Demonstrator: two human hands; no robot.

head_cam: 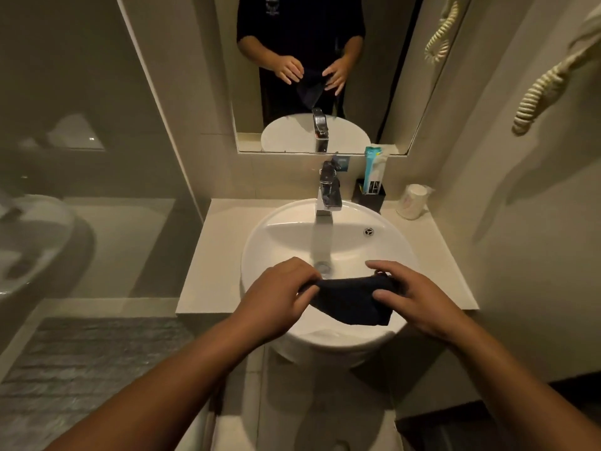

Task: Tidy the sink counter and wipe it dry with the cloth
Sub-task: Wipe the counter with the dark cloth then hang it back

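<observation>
A dark navy cloth (349, 301) hangs stretched between both hands over the front half of the round white sink (286, 236). My left hand (276, 299) pinches the cloth's left end, and my right hand (419, 297) pinches its right end. The cloth sags down past the sink's front rim. The beige sink counter (214, 255) surrounds the basin on both sides. A chrome tap (329, 192) stands at the back of the sink.
At the back right of the counter stand a black holder (369, 196) with a teal-and-white packet (374, 170) and a wrapped paper roll (413, 201). A mirror (390, 76) hangs above. Coiled cords (536, 96) hang on the right wall. A glass partition (97, 157) stands left.
</observation>
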